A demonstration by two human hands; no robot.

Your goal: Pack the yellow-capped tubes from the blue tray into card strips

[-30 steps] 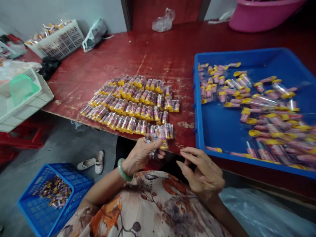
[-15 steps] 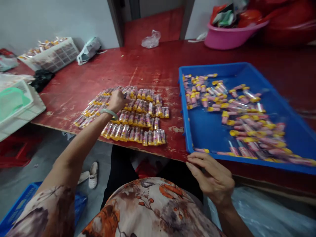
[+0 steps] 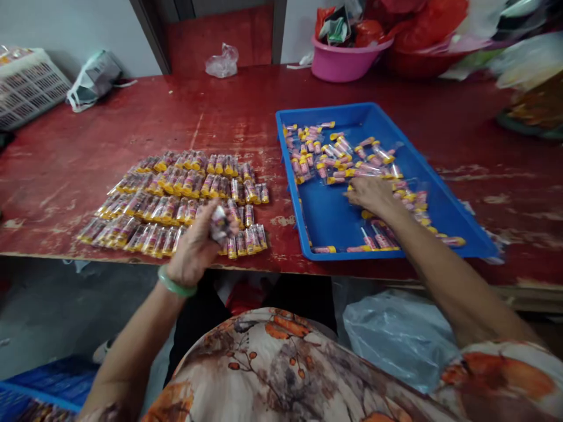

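Observation:
My left hand (image 3: 196,249), with a pale green bangle on its wrist, is closed around small clear tubes (image 3: 219,225) with dark contents. They are blurred, so I cannot tell how many. The hand hovers over the front of several rows of yellow-ended clear tubes (image 3: 153,208) lying side by side on the red table (image 3: 246,97). Inside the blue tray (image 3: 294,208), my right hand (image 3: 373,196) reaches down among loose pink tubes with yellow caps (image 3: 338,150). Its fingers are pinched at a yellow-capped tube, mostly hidden by the hand.
A pink basin (image 3: 345,63) filled with bags stands behind the tray. At the back lie a crumpled clear bag (image 3: 223,61) and a grey-white bag (image 3: 95,79). A white crate (image 3: 33,88) is at far left. Below the table edge are a plastic sack (image 3: 396,334) and a blue basket (image 3: 48,384).
My left hand has drawn back from the rows toward me and now holds tubes. My right hand has moved from the tray's front edge into the tray. The view has turned right.

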